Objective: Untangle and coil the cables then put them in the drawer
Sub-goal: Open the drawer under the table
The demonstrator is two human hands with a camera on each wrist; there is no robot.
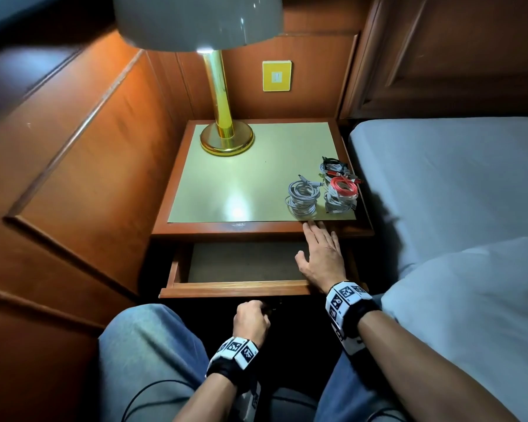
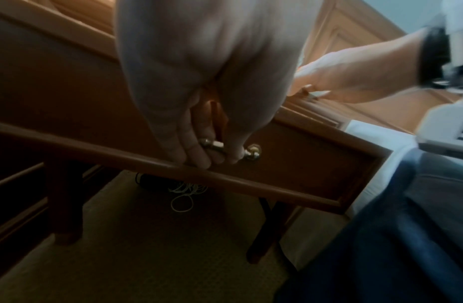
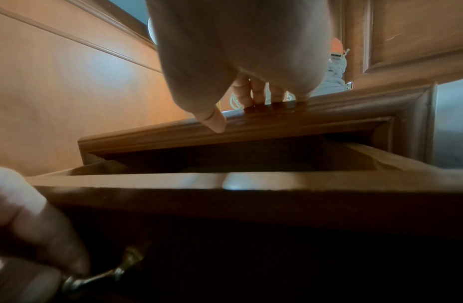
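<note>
Several coiled cables sit at the front right corner of the nightstand top: a white coil point(image 1: 302, 197), a red and white coil point(image 1: 342, 193) and a black and red bundle point(image 1: 334, 169) behind. The wooden drawer point(image 1: 235, 289) stands pulled out, and the part I see inside holds nothing. My left hand point(image 1: 252, 319) grips the brass drawer handle point(image 2: 252, 152) below the drawer front. My right hand point(image 1: 320, 251) lies with straight fingers point(image 3: 253, 92) on the nightstand's front edge, just short of the white coil.
A brass lamp point(image 1: 224, 123) stands at the back left of the nightstand top point(image 1: 241, 178). A bed with a grey sheet point(image 1: 454, 178) lies right beside it. Wood panelling point(image 1: 89, 162) closes the left side. A loose cable tangle point(image 2: 185, 190) lies on the carpet underneath.
</note>
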